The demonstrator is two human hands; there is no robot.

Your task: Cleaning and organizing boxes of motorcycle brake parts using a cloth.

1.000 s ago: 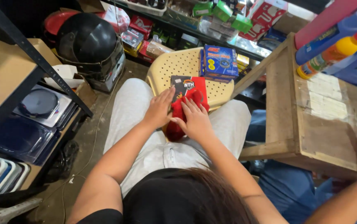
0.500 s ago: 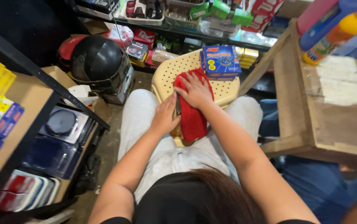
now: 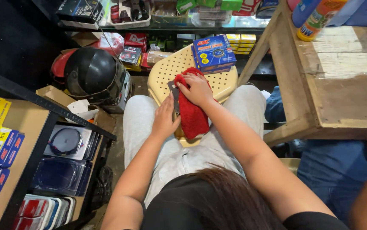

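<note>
Red terry cloth (image 3: 192,111) is the thing being worked, and every place below is given from the cream perforated plastic stool (image 3: 166,70) standing between the seated person's knees. Well off to the left of the stool, a black helmet (image 3: 90,72) is seen on the floor beside a dark shelf (image 3: 47,111) stacked with flat packets. At the stool's near left edge, the left hand (image 3: 164,120) is laid flat, fingers pointing away from the body, pressed against a thin dark flat item (image 3: 174,96) that is mostly hidden; whether it is pinched or only steadied cannot be told. Just right of that hand, the cloth is draped with its long axis running from the stool's middle back toward the lap. The right hand (image 3: 197,88) is set on the cloth's far end, fingers curled down and closed on the fabric. Of the two, the right hand is the one upon the cloth; the left lies beside it, touching its edge. On the stool's far right corner a blue box (image 3: 213,53) is stacked, apart from the cloth. Further right, a wooden table (image 3: 341,98) is seen.
</note>
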